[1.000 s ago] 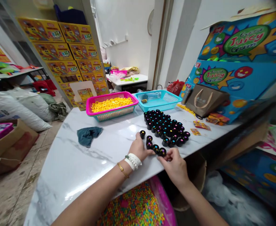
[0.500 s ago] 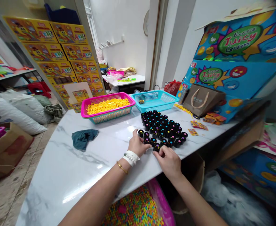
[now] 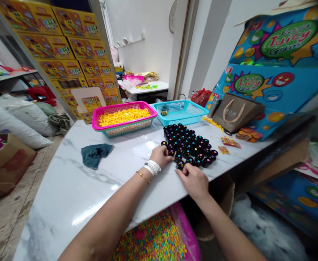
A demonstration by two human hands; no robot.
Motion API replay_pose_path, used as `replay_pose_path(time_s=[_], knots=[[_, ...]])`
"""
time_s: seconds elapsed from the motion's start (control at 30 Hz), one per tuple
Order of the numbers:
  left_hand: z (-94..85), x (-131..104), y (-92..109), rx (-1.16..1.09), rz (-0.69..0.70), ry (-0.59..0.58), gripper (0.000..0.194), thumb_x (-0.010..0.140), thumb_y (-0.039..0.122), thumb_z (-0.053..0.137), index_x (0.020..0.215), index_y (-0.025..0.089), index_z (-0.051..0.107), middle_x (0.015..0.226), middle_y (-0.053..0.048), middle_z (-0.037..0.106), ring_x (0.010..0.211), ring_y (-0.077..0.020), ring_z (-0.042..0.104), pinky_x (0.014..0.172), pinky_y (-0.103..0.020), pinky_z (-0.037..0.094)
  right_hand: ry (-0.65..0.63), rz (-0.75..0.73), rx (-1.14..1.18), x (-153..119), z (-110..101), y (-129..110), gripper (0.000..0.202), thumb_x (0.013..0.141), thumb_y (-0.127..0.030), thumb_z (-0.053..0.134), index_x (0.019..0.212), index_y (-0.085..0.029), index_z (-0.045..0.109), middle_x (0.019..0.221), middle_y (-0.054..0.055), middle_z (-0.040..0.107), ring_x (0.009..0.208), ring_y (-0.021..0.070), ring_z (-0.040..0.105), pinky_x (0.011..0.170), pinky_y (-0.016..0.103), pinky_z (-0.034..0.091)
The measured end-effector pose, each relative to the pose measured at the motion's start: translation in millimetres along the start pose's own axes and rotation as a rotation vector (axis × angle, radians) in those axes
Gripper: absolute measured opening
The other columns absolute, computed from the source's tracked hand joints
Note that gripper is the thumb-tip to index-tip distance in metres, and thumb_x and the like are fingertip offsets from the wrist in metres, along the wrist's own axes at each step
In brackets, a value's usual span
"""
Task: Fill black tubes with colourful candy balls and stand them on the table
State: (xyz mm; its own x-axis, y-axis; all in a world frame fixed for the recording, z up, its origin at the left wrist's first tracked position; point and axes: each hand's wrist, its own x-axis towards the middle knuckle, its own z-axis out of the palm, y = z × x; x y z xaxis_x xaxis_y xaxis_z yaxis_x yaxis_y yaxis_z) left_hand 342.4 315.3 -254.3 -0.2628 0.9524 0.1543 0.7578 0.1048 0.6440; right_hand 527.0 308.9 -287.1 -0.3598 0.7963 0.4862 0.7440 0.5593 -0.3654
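A tight cluster of small black cylinders [image 3: 189, 145] stands upright on the white marbled table, each with a coloured dot on top. At its near left edge is my left hand [image 3: 159, 158], its fingers curled and its thumb pointing at the cylinders; what it grips, if anything, is hidden. My right hand [image 3: 194, 181] lies at the front edge of the cluster, thumb and forefinger drawn together just below the nearest cylinder [image 3: 180, 165]. Whatever lies between those fingertips cannot be made out. A white band and bracelets circle my left wrist.
Behind the cluster stand a pink-rimmed basket [image 3: 93, 121] of yellow rings and a blue basket [image 3: 187, 117]. A dark cloth [image 3: 95, 155] lies to the left. Small packets [image 3: 229, 142] and a brown paper bag [image 3: 236, 112] are on the right. Below the table edge, a pink tub [image 3: 187, 224] holds coloured beads.
My left hand has curled its fingers in, the forefinger no longer stretched along the outer cylinders. My right hand has hardly moved. The whole view has shifted slightly.
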Motion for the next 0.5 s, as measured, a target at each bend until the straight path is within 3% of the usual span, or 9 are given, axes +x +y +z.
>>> replay_pose_path(time_s=[0.17, 0.27, 0.4, 0.47, 0.5], knots=[[-4.5, -7, 4, 0.022, -0.037, -0.088, 0.024, 0.070, 0.027, 0.072, 0.061, 0.018, 0.052, 0.062, 0.004, 0.049, 0.063, -0.0126, 0.046, 0.066, -0.026, 0.036, 0.002, 0.001, 0.020, 0, -8, -4, 0.035, 0.085, -0.046, 0.060, 0.063, -0.022, 0.049, 0.061, 0.000, 0.055, 0.063, 0.0162, 0.051, 0.056, 0.028, 0.028], [-14.4, -26, 7, 0.085, -0.009, -0.176, 0.022, 0.074, 0.026, 0.068, 0.061, 0.017, 0.053, 0.058, 0.004, 0.047, 0.060, -0.0118, 0.043, 0.067, -0.027, 0.036, 0.040, -0.033, 0.230, -23, -18, 2, 0.038, 0.087, -0.042, 0.057, 0.058, -0.022, 0.044, 0.059, -0.001, 0.051, 0.061, 0.0147, 0.048, 0.061, 0.028, 0.036], [-25.9, -90, 35, 0.192, 0.118, -0.263, 0.025, 0.084, 0.029, 0.059, 0.062, 0.017, 0.055, 0.060, 0.001, 0.048, 0.061, -0.0131, 0.045, 0.068, -0.029, 0.039, -0.061, -0.029, 0.522, -83, -30, 28, 0.037, 0.085, -0.036, 0.061, 0.056, -0.022, 0.043, 0.057, -0.002, 0.050, 0.056, 0.0128, 0.047, 0.061, 0.029, 0.042], [-14.7, -132, 58, 0.127, 0.211, -0.257, 0.029, 0.092, 0.034, 0.048, 0.072, 0.016, 0.059, 0.072, -0.004, 0.056, 0.068, -0.0155, 0.051, 0.069, -0.030, 0.043, -0.171, 0.067, 0.553, -110, -24, 47, 0.035, 0.087, -0.037, 0.059, 0.058, -0.021, 0.046, 0.059, -0.001, 0.054, 0.056, 0.0120, 0.049, 0.058, 0.027, 0.043], [-2.6, -151, 68, 0.043, 0.267, -0.311, 0.028, 0.094, 0.032, 0.043, 0.079, 0.016, 0.061, 0.077, -0.005, 0.058, 0.071, -0.0160, 0.054, 0.070, -0.030, 0.045, -0.249, 0.126, 0.529, -120, -18, 56, 0.034, 0.088, -0.039, 0.057, 0.060, -0.021, 0.050, 0.059, -0.002, 0.054, 0.055, 0.0115, 0.050, 0.056, 0.026, 0.044]])
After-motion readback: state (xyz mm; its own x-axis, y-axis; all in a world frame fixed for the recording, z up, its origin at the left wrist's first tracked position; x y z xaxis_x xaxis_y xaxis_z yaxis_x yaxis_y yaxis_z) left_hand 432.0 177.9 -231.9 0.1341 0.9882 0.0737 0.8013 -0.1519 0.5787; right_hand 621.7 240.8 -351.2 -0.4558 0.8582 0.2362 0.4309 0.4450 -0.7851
